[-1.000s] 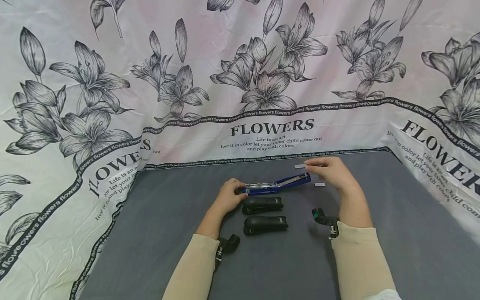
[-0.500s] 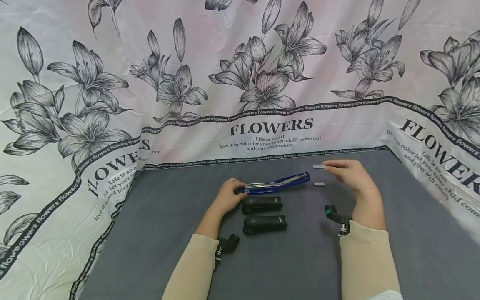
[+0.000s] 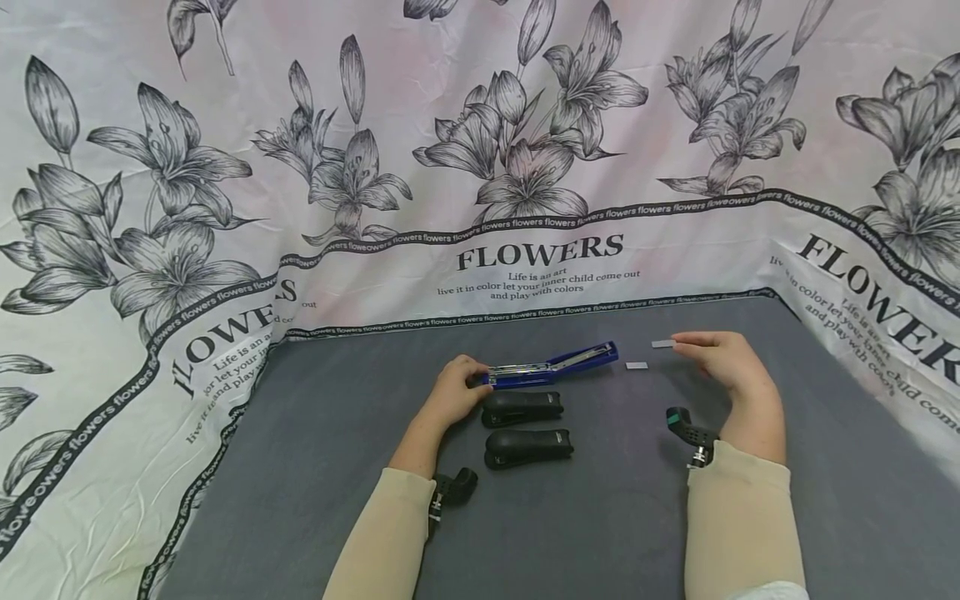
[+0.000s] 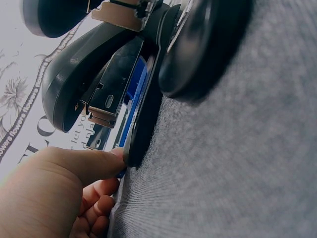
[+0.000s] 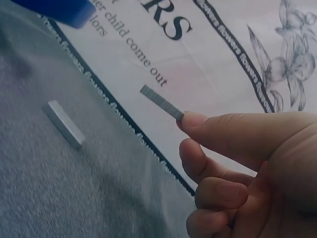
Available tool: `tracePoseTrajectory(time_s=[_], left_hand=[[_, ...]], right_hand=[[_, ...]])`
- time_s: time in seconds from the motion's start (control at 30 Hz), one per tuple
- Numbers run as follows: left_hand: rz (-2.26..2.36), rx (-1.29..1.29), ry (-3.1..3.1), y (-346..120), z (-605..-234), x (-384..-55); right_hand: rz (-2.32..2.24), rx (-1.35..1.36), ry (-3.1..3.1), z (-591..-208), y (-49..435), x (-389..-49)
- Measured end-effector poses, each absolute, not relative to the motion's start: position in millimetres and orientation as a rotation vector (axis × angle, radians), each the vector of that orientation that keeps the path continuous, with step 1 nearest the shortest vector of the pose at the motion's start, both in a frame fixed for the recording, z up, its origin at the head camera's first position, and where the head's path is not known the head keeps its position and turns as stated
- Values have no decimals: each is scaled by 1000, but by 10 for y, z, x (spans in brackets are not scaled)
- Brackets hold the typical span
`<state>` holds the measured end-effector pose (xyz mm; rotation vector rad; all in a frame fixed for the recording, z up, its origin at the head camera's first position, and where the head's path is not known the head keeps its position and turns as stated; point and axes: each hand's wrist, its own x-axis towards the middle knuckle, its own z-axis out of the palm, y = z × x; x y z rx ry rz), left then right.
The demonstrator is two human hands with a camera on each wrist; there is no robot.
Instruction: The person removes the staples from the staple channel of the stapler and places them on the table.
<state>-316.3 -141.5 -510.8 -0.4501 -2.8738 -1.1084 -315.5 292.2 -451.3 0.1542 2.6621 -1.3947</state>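
A blue stapler (image 3: 525,383) lies hinged wide apart on the grey table, its metal channel facing up. My left hand (image 3: 455,393) grips its left end between thumb and fingers; in the left wrist view, black staplers partly hide its blue body (image 4: 134,91). To the right of the stapler, my right hand (image 3: 727,364) pinches one end of a short strip of staples (image 5: 162,102) between thumb and forefinger, the strip pointing left. A second staple strip (image 3: 637,366) rests on the table between the stapler and that hand.
Two black staplers, one nearer the blue one (image 3: 522,407) and one closer to me (image 3: 528,448), lie side by side in front of it. Behind the grey table (image 3: 600,533) rises a white curtain (image 3: 375,283) printed with flowers, which also runs along both sides.
My right hand has moved right with the staple strip, from above the stapler's right end to beyond the strip on the table, then slightly lower. My left hand stays on the stapler.
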Motion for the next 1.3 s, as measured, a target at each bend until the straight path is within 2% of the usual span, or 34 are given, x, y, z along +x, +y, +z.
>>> tracePoseTrajectory(time_s=[0.67,1.3], left_hand=[[-1093,-464,-2871,-1415,-5122,-3164],[-1123,-456,-2866,-1414,-5120,-3174]], right_hand=[[-1277,174,2651,-4708,3014,-3168],[-1134,144,2764,-4697,2935,-3189]])
